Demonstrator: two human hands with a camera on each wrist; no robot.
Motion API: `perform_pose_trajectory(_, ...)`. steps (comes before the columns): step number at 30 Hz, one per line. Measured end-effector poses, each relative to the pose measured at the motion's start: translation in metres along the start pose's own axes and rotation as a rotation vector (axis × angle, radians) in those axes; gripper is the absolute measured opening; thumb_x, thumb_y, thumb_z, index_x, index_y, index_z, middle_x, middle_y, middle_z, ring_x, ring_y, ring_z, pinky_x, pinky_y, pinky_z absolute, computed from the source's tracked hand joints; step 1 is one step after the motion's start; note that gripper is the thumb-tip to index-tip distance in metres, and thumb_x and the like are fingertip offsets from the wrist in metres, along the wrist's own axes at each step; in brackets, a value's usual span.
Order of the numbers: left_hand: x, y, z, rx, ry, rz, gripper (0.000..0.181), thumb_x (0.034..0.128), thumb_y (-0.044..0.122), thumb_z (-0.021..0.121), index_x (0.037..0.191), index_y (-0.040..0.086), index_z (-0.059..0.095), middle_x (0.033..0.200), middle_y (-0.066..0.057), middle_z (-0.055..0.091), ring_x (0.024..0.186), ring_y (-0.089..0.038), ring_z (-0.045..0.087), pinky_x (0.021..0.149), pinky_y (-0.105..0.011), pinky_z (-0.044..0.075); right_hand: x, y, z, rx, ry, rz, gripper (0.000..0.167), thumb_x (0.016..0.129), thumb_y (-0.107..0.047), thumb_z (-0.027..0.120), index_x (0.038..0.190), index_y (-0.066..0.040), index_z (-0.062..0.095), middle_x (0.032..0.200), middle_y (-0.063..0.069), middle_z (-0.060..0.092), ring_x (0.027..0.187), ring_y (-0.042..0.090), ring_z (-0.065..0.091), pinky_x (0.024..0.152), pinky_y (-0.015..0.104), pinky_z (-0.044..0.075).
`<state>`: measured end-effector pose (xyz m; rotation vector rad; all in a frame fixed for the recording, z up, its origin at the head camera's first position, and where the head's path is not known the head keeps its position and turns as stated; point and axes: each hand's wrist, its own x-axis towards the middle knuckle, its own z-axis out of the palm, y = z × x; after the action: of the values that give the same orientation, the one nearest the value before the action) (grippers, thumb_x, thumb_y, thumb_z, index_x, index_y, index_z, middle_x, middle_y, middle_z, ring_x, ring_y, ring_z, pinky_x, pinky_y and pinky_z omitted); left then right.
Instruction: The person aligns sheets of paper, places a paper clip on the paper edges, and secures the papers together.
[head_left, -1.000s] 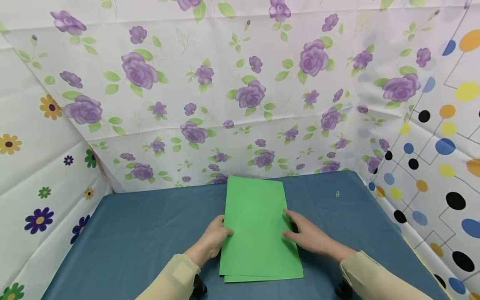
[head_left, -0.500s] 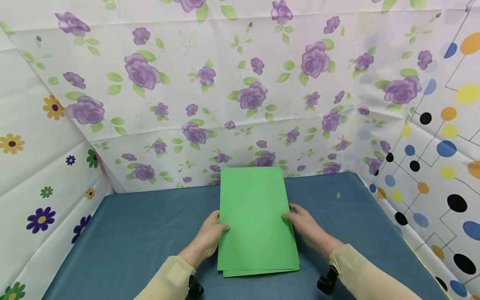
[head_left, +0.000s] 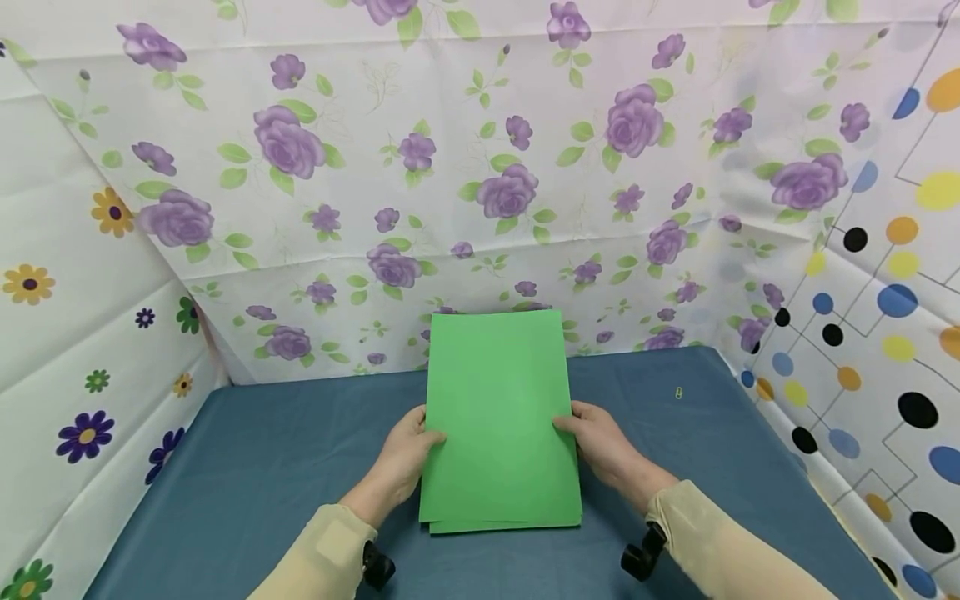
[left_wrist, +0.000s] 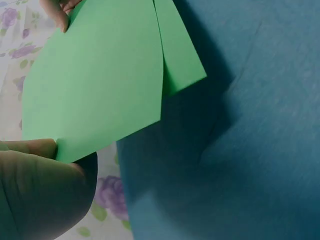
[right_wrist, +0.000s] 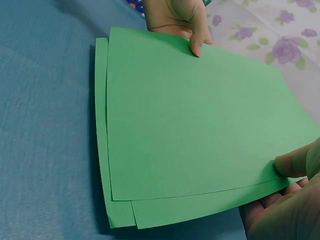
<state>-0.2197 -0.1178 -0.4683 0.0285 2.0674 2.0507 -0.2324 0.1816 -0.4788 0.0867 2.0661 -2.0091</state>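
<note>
My left hand [head_left: 399, 454] and right hand [head_left: 606, 443] were apart, each pinching one long side of the green sheets [head_left: 498, 383], thumb on the upper face and fingers beneath. The stack, at least three rectangular layers, was held between my hands over the middle of the blue cloth [head_left: 285, 467], its far end overlapping my view of the floral backdrop [head_left: 457, 200]; whether its near edge touched the cloth I could not tell. I judged the sheets light, moderately stiff, liable to slide over one another and easily creased; opposite long sides, under light thumb pressure, were the proper holding points. Surfaces appeared smooth and matte, with straight-cut edges offset at the near end. A small yellow clip [head_left: 678, 392] lay at far right.
</note>
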Motion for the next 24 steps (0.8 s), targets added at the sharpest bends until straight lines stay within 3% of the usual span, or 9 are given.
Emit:
perform_pose_trajectory(10,0.004,0.022,-0.014,-0.040,-0.026,0.025,0.044,0.1075,0.002,0.047,0.151,-0.002,0.040,0.137,-0.022,0.059,0.118,-0.032,0.063,0.097,-0.047,0.055,-0.002,-0.029,0.002,-0.043,-0.029,-0.043,0.047,0.109,-0.015,0.052,0.152,0.001,0.042,0.137,0.019,0.060,0.117,0.029,0.064,0.098,0.046,0.054)
perform_pose_trajectory(24,0.008,0.045,-0.021,0.032,-0.017,0.072,0.038,0.1085,0.006,0.048,0.146,-0.001,0.046,0.135,-0.020,0.061,0.119,-0.031,0.063,0.100,-0.046,0.054,0.003,-0.053,0.004,-0.077,0.004,-0.088,0.047,0.108,-0.014,0.054,0.151,0.000,0.044,0.138,0.019,0.061,0.123,0.031,0.061,0.106,0.049,0.049)
